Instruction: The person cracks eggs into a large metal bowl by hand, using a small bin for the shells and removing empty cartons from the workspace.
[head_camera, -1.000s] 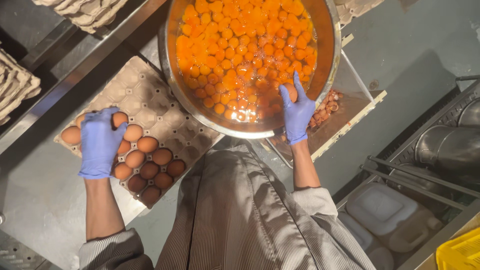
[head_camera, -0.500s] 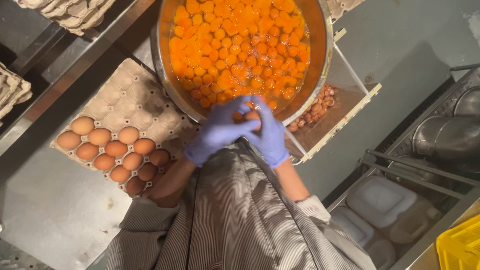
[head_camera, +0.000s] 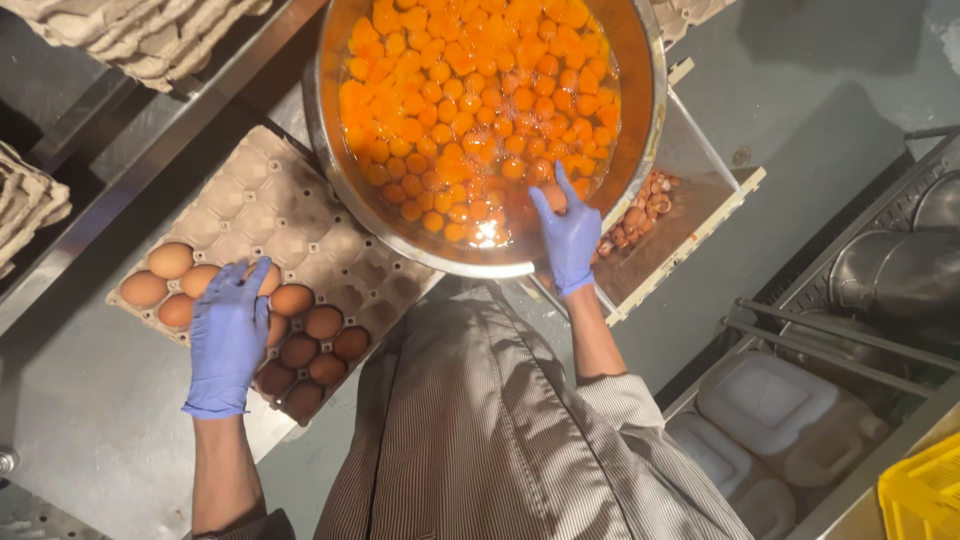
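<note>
- Seen from above: left hand (head_camera: 228, 340), in a blue glove, laid flat with fingers loosely curved over brown eggs (head_camera: 300, 345) in a grey pulp egg tray (head_camera: 262, 215); whether an egg is gripped beneath the fingers cannot be told.
- Roughly eleven eggs visible in the tray, bunched along its near edge; remaining cups bare.
- Right hand (head_camera: 566, 232), also blue-gloved, raised over the near rim of a large steel bowl (head_camera: 330, 160), fingers spread and pointing up, a pale brown eggshell (head_camera: 553, 196) resting against the fingers.
- Bowl filled with dozens of orange yolks (head_camera: 470, 95) in clear liquid, too many to count.
- To the right of the bowl and partly beneath it, a shallow rectangular bin (head_camera: 690, 215) with a pile of broken shells (head_camera: 640, 215) in its near corner.
- More stacked pulp trays (head_camera: 130, 30) at upper left and far left.
- Lower right: white lidded plastic tubs (head_camera: 770, 405), about three, beside a yellow crate (head_camera: 925, 490); steel pots (head_camera: 900, 270) on a rack above them.
- Striped grey shirt (head_camera: 480, 430) in the foreground.
</note>
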